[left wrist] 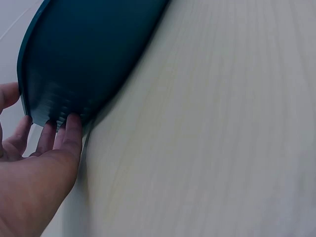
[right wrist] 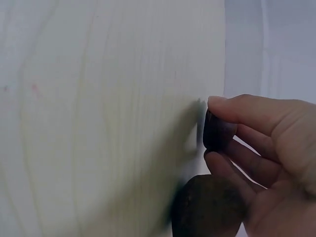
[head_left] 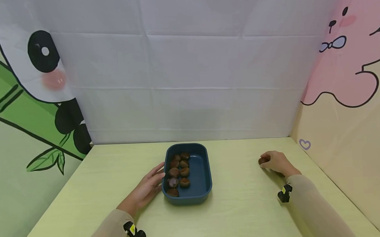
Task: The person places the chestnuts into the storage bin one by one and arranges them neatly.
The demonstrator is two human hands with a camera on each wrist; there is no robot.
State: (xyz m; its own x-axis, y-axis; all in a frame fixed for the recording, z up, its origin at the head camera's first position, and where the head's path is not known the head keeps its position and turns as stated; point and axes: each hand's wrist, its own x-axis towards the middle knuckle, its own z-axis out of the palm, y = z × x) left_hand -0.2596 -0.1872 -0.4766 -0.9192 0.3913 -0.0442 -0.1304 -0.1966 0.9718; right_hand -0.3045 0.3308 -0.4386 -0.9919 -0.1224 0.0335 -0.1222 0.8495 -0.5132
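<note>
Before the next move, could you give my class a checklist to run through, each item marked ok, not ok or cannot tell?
1. Box upright on the table: ok.
2. Left hand touching the box's side: ok.
3. Chestnut pinched in the right hand: ok.
4. Room in the box: ok; its right side is bare.
5. Right hand above the box: not ok; it is off to the right.
6. Just one chestnut in that hand: cannot tell; another dark shape shows in the right wrist view.
</note>
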